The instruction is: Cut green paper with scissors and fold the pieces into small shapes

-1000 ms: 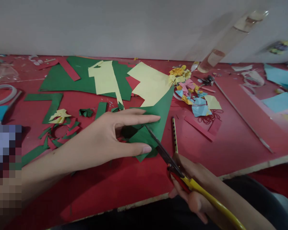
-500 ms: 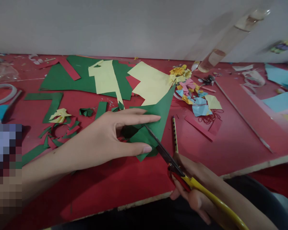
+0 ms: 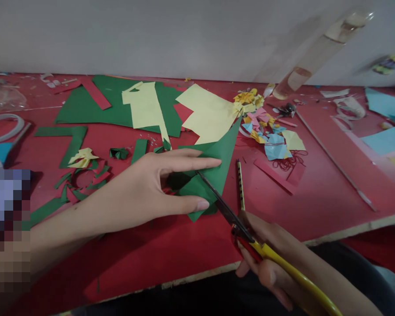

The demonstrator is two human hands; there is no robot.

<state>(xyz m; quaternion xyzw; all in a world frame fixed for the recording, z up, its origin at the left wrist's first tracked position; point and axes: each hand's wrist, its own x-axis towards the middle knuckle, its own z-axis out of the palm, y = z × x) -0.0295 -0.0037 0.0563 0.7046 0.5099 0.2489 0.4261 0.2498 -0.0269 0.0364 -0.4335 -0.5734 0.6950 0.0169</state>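
Note:
My left hand (image 3: 158, 184) steadies a sheet of green paper (image 3: 227, 151), with the index finger lying over it and the thumb on its lower flap. My right hand (image 3: 266, 254) is closed round yellow-handled scissors (image 3: 238, 226). Their dark blades reach up-left onto the green paper, between my left thumb and index finger. The paper's far corner points up toward the back of the table. A striped pencil (image 3: 240, 184) sticks up past my right knuckles; whether that hand holds it or it lies on the table, I cannot tell.
Pale yellow paper (image 3: 207, 114) and a large green sheet (image 3: 95, 105) lie at the back of the red table (image 3: 171, 245). A red-and-green folded paper ring (image 3: 82, 177) is beside my left forearm. Colourful folded pieces (image 3: 256, 118) and a clear bottle (image 3: 319, 55) are at back right.

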